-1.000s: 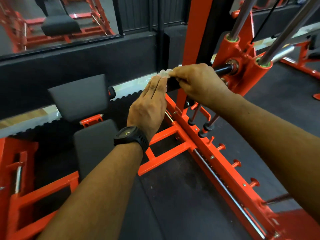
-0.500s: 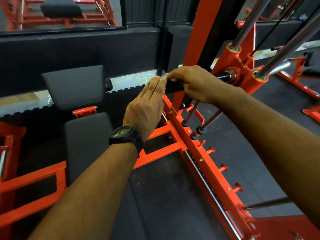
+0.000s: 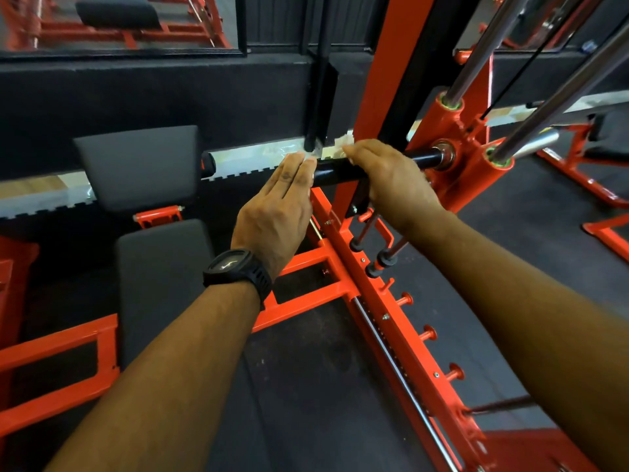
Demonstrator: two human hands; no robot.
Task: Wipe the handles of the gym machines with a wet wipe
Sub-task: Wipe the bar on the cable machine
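On the orange machine [image 3: 384, 294], the right hand [image 3: 391, 178] is curling over the black handle [image 3: 335, 172], pinching the wet wipe [image 3: 344, 144] on its far side — the left hand [image 3: 275, 216] is resting flat-fingered at its left end. Wiping is seemingly going on; next is calling for sliding the wipe along.

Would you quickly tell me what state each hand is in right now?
Left hand: open, straight fingers against the end of the black handle.
Right hand: closed round that handle, wet wipe peeking out at its fingertips.
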